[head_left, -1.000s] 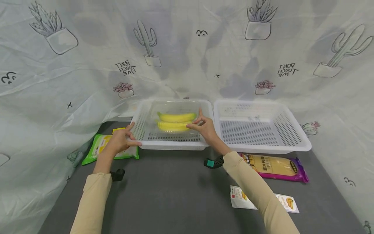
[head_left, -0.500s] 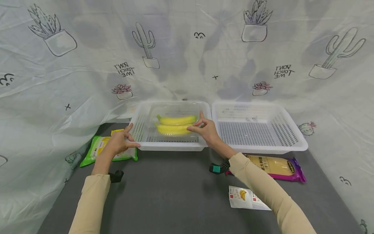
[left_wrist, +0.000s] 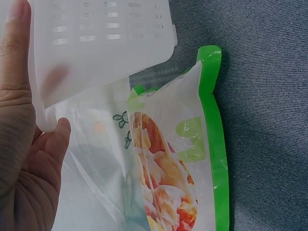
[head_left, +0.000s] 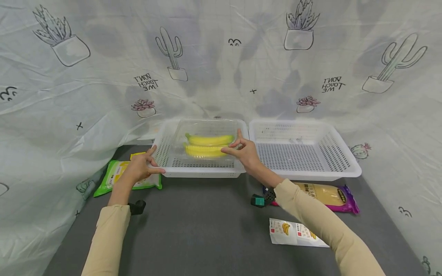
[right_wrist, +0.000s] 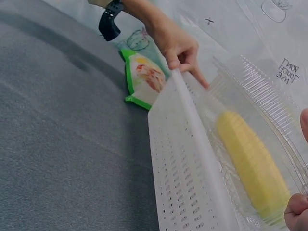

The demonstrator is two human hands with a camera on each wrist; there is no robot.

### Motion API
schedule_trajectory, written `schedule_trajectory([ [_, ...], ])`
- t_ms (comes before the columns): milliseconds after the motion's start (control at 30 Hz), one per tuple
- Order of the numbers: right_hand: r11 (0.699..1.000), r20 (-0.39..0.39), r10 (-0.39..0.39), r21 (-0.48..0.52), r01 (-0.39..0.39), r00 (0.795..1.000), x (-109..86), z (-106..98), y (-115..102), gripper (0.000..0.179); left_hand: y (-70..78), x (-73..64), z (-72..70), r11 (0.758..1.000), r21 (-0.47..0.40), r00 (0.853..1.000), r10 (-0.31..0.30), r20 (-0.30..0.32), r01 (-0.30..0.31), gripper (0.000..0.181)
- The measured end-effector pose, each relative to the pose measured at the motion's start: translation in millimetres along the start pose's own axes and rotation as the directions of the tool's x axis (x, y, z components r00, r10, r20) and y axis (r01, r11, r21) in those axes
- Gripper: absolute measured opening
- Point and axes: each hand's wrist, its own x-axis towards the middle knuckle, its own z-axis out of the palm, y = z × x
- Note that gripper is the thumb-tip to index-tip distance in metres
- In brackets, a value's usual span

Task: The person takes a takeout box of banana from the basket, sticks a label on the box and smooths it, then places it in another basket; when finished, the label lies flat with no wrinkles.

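Note:
My left hand (head_left: 139, 168) grips the front left corner of the left white plastic basket (head_left: 200, 174), thumb and fingers on its rim. In the left wrist view the thumb lies along the basket wall (left_wrist: 106, 53). Inside this basket is a clear plastic container (head_left: 179, 153) with a pair of yellow bananas (head_left: 210, 140) in it. My right hand (head_left: 246, 153) pinches the container at its right side, thumb toward the front. In the right wrist view only the fingertips (right_wrist: 298, 211) show against the clear plastic; one banana (right_wrist: 252, 163) is visible through it.
A second white basket (head_left: 304, 174) stands at the right. A green-edged food bag (head_left: 112, 178) lies beside my left hand. Under my right forearm are a purple noodle packet (head_left: 324, 193) and a white packet with banana pictures (head_left: 288, 232). Printed cloth (head_left: 214, 84) hangs behind the table.
My right hand has shifted slightly right relative to the basket, and its forearm has swung to the right, showing more of the white packet's left part. My left hand keeps its hold.

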Motion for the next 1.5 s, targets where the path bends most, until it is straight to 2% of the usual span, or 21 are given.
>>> schedule_trajectory([
  [200, 1.000, 0.005, 0.010, 0.004, -0.010, 1.000, -5.8, -1.2, -4.4, 0.018, 0.3, 0.8, 0.2, 1.000, -0.006, 1.000, -0.012, 0.002, 0.012, 0.037],
  [333, 1.000, 0.000, 0.019, -0.003, -0.019, 1.000, -12.8, -0.7, -7.6, 0.017, 0.6, -0.5, 1.1, 1.000, -0.002, 1.000, 0.004, -0.009, -0.004, 0.035],
  [500, 1.000, 0.008, -0.016, 0.026, 0.015, 1.000, -21.2, 0.1, -10.8, 0.013, 0.2, -2.0, 2.5, 0.999, -0.007, 0.999, 0.036, -0.031, -0.037, 0.033],
  [600, 0.999, 0.003, -0.036, 0.029, 0.035, 0.999, -25.9, -0.1, -12.3, 0.013, 0.1, -2.7, 2.8, 0.999, -0.017, 0.999, 0.041, -0.021, -0.042, 0.033],
  [767, 0.999, -0.023, -0.047, -0.019, 0.046, 0.999, -36.0, 1.1, -15.9, 0.016, -2.8, -3.4, -0.2, 0.999, -0.018, 0.999, 0.042, 0.008, -0.042, 0.040],
  [1133, 0.997, -0.032, -0.021, 0.068, 0.023, 0.999, -59.8, -2.5, -28.1, 0.018, -3.6, -1.8, -0.8, 0.998, -0.049, 0.999, 0.038, 0.011, -0.037, 0.038],
  [1300, 0.997, -0.031, -0.016, 0.071, 0.019, 0.999, -73.9, -5.3, -30.3, 0.019, -4.0, -1.4, 0.9, 0.999, -0.011, 0.999, 0.053, -0.008, -0.053, 0.028],
  [1500, 0.994, -0.029, -0.033, 0.108, 0.035, 0.999, -91.1, -9.2, -28.2, 0.022, -3.2, -0.7, 1.5, 0.999, 0.009, 0.999, 0.052, -0.013, -0.052, 0.032],
])
